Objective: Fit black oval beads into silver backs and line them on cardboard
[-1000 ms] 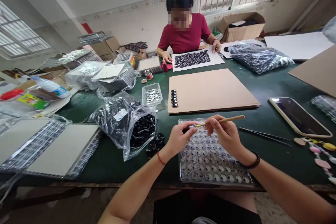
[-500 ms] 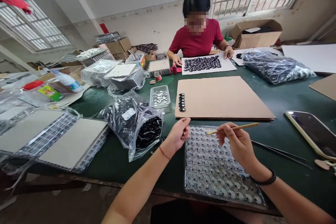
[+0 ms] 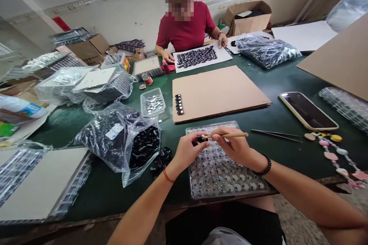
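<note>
My left hand pinches a small black oval piece between thumb and fingers. In my right hand is a thin wooden stick, its tip against the piece, where something small and pale shows. Both hands are above a clear plastic tray filled with rows of small round silvery parts. Behind the tray lies a brown cardboard sheet, with a short column of shiny black oval pieces along its left edge. An open plastic bag of black pieces rests left of my left hand, some pieces spilled beside it.
A clear box holds loose silver discs. Tweezers, a phone and its beaded strap are at the right. Across the table, a person in a red shirt handles a white board covered with black pieces.
My hands have come together, bringing the stick's tip to the black piece in my left hand. The view has shifted to the right.
</note>
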Tool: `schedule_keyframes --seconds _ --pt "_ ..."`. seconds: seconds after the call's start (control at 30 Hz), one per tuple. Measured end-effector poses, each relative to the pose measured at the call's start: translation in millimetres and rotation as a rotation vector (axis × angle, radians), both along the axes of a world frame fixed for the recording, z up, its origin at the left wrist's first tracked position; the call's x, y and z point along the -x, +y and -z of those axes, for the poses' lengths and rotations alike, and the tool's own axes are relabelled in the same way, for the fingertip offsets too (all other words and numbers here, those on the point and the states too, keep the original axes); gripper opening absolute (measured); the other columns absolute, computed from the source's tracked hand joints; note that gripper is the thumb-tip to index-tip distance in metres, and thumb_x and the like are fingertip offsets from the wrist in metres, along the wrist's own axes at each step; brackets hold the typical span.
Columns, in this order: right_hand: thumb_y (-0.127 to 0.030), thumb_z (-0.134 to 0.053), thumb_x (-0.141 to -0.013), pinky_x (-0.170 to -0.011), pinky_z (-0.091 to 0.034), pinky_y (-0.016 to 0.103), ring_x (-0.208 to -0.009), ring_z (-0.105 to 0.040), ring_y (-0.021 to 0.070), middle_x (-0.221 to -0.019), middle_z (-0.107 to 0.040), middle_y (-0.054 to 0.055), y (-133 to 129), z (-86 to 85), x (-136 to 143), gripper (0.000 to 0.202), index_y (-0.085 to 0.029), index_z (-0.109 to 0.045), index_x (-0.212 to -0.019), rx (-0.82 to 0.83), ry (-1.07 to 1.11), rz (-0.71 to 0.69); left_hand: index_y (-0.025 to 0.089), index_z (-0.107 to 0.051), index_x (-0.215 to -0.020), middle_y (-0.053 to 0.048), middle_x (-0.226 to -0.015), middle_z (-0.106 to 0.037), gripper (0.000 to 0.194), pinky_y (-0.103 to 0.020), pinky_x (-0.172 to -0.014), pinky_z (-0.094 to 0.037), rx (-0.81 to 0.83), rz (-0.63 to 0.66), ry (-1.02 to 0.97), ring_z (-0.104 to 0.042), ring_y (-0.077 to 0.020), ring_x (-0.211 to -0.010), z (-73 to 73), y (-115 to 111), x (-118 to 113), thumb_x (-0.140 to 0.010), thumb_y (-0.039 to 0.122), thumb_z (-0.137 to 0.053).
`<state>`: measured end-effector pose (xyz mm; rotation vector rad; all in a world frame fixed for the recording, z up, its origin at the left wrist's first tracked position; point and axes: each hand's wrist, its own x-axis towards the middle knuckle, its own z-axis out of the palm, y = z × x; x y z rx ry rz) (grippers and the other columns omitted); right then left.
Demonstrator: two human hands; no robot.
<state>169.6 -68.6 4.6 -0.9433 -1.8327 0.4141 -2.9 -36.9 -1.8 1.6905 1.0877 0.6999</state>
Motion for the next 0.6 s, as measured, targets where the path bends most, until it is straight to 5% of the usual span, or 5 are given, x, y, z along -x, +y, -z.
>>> schedule_keyframes --seconds 0.6 --pt "-0.023 -0.04 -0.089 -0.056 -0.035 0.025 -0.056 -0.049 0.0129 -0.063 -0.057 0.002 0.3 1.3 -1.8 0.016 -0.019 -0.052 -0.079 0.005 -0.214 0.006 0.02 -0.068 -0.096 -0.004 -0.081 -0.069 0.029 -0.021 -0.051 -0.04 -0.122 -0.025 0.05 -0.054 -0.0124 -0.058 -5.1 -4.2 1.3 -0.074 0.036 -0.06"
